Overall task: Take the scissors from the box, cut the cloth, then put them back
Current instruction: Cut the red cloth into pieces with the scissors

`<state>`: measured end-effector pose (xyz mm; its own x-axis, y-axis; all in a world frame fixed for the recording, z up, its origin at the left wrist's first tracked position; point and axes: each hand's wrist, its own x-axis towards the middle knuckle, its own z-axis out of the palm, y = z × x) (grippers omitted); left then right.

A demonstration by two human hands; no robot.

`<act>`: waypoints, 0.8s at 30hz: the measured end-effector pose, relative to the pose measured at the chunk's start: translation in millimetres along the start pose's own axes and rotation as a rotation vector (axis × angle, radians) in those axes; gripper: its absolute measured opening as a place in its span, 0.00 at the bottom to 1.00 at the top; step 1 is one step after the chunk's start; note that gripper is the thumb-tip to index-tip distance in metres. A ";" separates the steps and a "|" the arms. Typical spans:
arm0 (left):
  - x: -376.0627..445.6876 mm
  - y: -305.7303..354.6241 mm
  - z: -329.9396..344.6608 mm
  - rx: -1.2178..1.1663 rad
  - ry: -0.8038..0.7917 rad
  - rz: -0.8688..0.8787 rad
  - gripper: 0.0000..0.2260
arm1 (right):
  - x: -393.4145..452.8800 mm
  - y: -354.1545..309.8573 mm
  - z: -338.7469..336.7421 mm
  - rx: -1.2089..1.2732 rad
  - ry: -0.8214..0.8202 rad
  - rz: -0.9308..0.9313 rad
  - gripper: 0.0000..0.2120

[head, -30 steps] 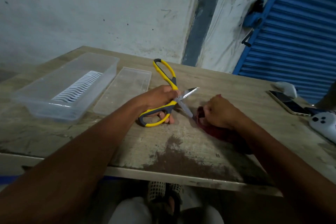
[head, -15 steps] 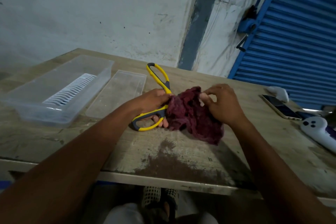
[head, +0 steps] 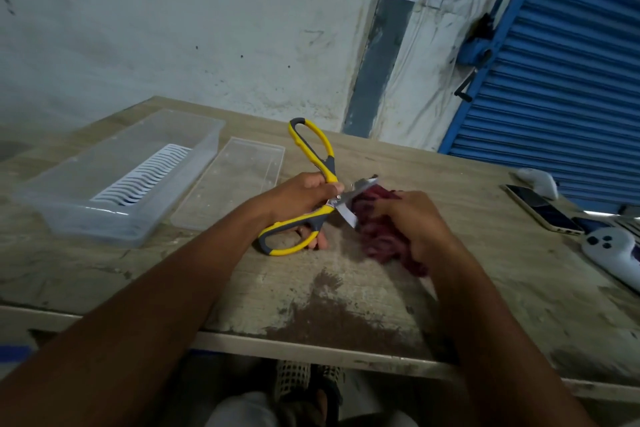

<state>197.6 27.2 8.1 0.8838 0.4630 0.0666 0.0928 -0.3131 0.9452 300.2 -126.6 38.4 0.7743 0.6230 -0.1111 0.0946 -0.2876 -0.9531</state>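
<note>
My left hand [head: 298,198] grips the scissors [head: 313,194], blades spread wide over the tabletop [head: 346,288]. At three o'clock, my right hand [head: 412,222] fingers clutch the maroon cloth [head: 377,236]. No readable writing.

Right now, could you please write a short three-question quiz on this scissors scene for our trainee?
1. Which hand holds the scissors?
2. True or false: the lid is on the box.
3. The blades are: A) shut, B) open at the cloth, C) inside the box.

Key:
1. The left hand; the right hand grips the cloth.
2. False; it lies beside the box.
3. B.
</note>
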 end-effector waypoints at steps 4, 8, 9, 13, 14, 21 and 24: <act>-2.3 1.8 2.8 -0.080 -0.067 -0.052 0.09 | -9.9 2.7 -43.0 0.270 -0.137 0.246 0.14; -2.3 1.4 3.7 -0.168 -0.126 -0.131 0.11 | -5.1 2.7 -57.0 0.333 0.012 0.094 0.10; -2.1 1.2 3.8 -0.169 -0.133 -0.140 0.12 | -6.3 1.5 -56.0 0.258 0.126 -0.029 0.09; -0.9 0.7 4.2 -0.162 -0.130 -0.138 0.13 | -8.1 8.0 -26.0 -0.633 0.459 -0.520 0.08; -0.8 0.3 4.9 -0.167 -0.130 -0.139 0.13 | -10.2 11.2 -11.6 -0.760 0.406 -0.597 0.09; 0.4 0.9 2.0 -0.120 -0.162 -0.159 0.16 | -20.5 31.1 19.7 -1.452 -0.069 -0.876 0.21; 0.5 -1.0 1.9 -0.177 -0.149 -0.191 0.11 | -11.6 35.3 -11.4 -1.450 -0.222 -0.890 0.27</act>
<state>198.8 26.2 6.6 0.9170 0.3684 -0.1528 0.1937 -0.0766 0.9781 301.7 -152.3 9.3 0.0900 0.9889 0.1178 0.9576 -0.1185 0.2627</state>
